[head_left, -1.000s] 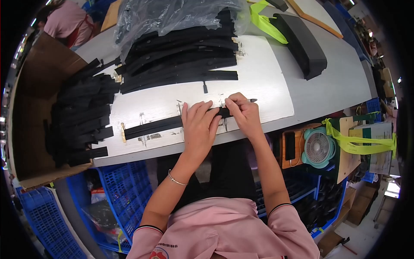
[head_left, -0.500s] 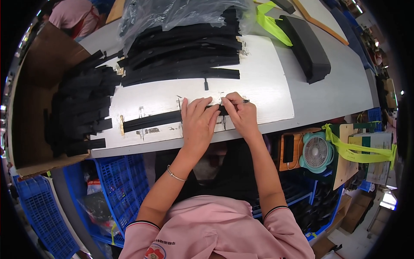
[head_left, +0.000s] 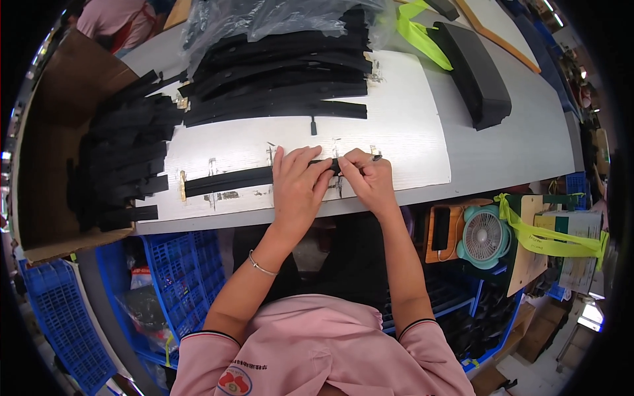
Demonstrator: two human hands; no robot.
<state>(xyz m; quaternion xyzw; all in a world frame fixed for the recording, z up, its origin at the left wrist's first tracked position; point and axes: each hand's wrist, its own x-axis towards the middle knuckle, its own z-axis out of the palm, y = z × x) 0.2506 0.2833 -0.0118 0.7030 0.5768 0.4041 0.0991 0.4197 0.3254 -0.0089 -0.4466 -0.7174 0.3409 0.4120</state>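
One black zipper [head_left: 228, 181] lies lengthwise near the front edge of a white marked board [head_left: 403, 132]. My left hand [head_left: 298, 178] rests on it, fingers stretched out and pressing it down. Beside that, my right hand [head_left: 367, 178] is closed in a pinch over the zipper's right part. A slim dark pen-like thing [head_left: 376, 158] pokes out of its fingers; most of it is hidden. Farther back, several black zippers [head_left: 277, 86] are laid in rows, the nearest with its pull tab [head_left: 314, 125] hanging toward me.
On the left an open cardboard box [head_left: 49, 132] has a heap of black zippers [head_left: 125, 158] at its edge. Clear plastic film [head_left: 264, 20] covers the back rows. A black padded block [head_left: 472, 79] and yellow-green ribbon [head_left: 416, 33] lie right. Below stand blue crates [head_left: 185, 277] and a fan [head_left: 485, 236].
My right fingers have shifted slightly down onto the zipper, still pinched. My left hand stays pressed on the strip. The whole view has drifted a little.
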